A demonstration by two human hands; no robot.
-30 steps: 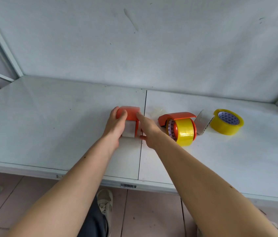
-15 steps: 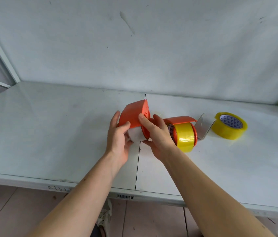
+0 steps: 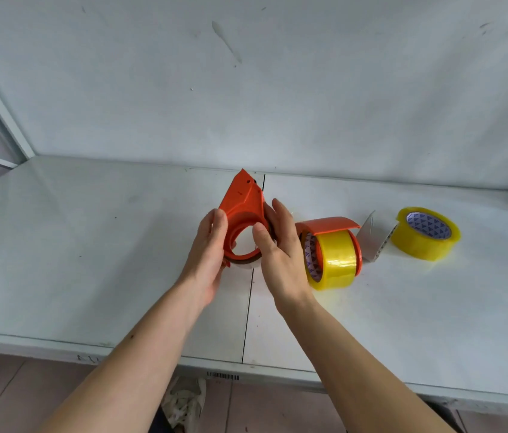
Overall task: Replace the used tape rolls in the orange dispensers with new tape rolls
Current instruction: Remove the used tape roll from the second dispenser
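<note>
Both hands hold an orange dispenser [image 3: 243, 210] lifted above the table's centre seam, tipped so its ring opening faces me. My left hand [image 3: 207, 254] grips its left side, thumb on the orange rim. My right hand [image 3: 277, 248] holds the right side, thumb on the ring and fingers behind. A pale, nearly spent roll [image 3: 245, 264] shows at the dispenser's underside. A second orange dispenser [image 3: 327, 226] carrying a full yellow roll [image 3: 338, 260] stands just right of my right hand. A loose yellow tape roll [image 3: 426, 237] lies flat further right.
A small grey-white core or card piece [image 3: 371, 242] stands between the second dispenser and the loose roll. The white table [image 3: 90, 245] has a seam down its middle, a wall close behind, and a front edge near my forearms.
The dispenser went from resting on the table to being lifted in both hands and rotated, so its pointed end is up and its ring faces me.
</note>
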